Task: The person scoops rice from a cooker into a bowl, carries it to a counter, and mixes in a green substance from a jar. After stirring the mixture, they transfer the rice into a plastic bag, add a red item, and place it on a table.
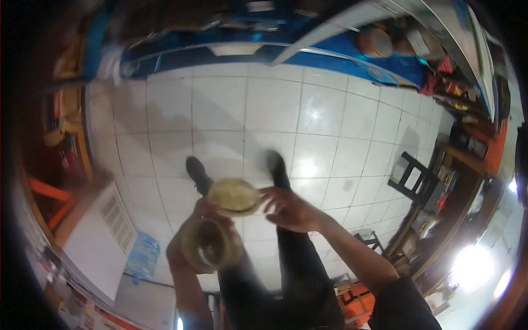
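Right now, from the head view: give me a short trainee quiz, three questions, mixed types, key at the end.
1. Which hand is round the open container?
a) left hand
b) right hand
c) neither
2. True or false: the yellowish disc covers the container's mouth.
3. What colour is the big water jug beside the white cabinet?

Key:
1: a.
2: False. The mouth shows uncovered; the disc is up beyond it, with the right hand's fingers at its edge.
3: Blue.
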A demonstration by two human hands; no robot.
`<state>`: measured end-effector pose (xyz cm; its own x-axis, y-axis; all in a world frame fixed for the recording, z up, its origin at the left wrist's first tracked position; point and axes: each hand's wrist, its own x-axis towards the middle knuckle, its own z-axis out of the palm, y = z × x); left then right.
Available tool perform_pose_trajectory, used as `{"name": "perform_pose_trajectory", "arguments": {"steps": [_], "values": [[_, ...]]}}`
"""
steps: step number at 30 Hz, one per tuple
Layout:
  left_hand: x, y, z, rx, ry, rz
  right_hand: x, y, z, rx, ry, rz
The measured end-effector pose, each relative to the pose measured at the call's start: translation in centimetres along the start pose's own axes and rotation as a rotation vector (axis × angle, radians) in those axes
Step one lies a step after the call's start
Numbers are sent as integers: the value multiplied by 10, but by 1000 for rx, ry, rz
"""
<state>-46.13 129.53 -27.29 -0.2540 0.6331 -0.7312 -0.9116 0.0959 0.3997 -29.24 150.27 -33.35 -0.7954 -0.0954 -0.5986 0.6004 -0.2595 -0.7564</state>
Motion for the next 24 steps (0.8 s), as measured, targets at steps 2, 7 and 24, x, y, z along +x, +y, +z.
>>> {"name": "perform_pose_trajectory", "arguments": {"steps": [2, 7, 24], "values": [[27, -18, 34, -92, -159, -40, -45, 23, -44, -20, 177, 101], [88, -52, 128, 419, -432, 75, -149, 89, -135, -81, 721, 131], [148, -124, 217, 175, -338, -534, -195, 193, -106, 213, 781, 153]]}}
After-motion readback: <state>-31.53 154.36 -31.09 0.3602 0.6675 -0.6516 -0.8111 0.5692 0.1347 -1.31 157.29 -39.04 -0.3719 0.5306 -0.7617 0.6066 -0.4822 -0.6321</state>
